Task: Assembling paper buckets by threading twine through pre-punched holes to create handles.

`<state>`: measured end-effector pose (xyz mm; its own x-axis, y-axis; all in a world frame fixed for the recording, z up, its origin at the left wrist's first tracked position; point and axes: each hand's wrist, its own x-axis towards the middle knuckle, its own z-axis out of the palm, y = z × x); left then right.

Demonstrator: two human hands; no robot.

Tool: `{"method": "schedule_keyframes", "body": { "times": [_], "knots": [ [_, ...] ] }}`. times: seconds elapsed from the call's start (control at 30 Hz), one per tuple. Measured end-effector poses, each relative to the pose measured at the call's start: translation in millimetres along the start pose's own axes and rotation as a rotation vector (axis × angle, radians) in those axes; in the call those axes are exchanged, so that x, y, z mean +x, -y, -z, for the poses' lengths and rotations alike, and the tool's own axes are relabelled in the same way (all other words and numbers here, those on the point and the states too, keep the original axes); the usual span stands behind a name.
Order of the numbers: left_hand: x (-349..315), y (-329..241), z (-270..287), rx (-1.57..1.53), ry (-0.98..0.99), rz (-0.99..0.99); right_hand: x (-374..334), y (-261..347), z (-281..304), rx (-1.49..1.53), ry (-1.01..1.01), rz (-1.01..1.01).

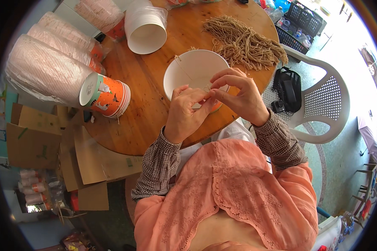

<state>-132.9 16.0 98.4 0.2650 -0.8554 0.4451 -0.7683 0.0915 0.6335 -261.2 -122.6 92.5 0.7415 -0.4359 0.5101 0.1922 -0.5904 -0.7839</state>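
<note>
"Where's the tub being handled?"

"The white tub is by the near edge of the round table, open mouth facing up, right under both hands."

"And the grip?"

"The left hand and right hand meet at the near rim, fingertips drawn in narrow. Whether they pinch string or rim, I can't tell from here (the fingers hide it)."

"Heavy, would you say?"

"Light, I'd guess. It looks like coated paper: firm around the rim, a bit slick, and likely to dent if squeezed at the side. I'd take it by the rim, gently."

"What about that string?"

"Soft and limp, by its look. It crosses the rim at the far left and hangs inside. I'd hold it close to an end, or it'll flop. That heap of strings beyond could tangle, so I'd draw singly."
</note>
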Motion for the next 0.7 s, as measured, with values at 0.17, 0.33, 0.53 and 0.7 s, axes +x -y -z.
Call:
{"method": "schedule_keyframes", "body": {
  "times": [0.17,0.33,0.53,0.7],
  "knots": [
    [1.0,-1.3,1.4,0.024,0.019,0.002,1.7,6.4,0.5,-0.053,0.041,0.041],
    [0.4,-0.5,0.5,0.011,-0.008,0.014,2.0,8.2,-2.9,0.058,-0.01,-0.009],
    [-0.9,0.2,3.6,0.049,0.059,0.025,3.7,4.2,-7.1,0.221,-0.09,-0.154],
    [-0.1,8.6,10.7,-0.215,0.039,0.073,9.9,-1.3,-4.0,0.745,-0.018,-0.313]
  ]
}}
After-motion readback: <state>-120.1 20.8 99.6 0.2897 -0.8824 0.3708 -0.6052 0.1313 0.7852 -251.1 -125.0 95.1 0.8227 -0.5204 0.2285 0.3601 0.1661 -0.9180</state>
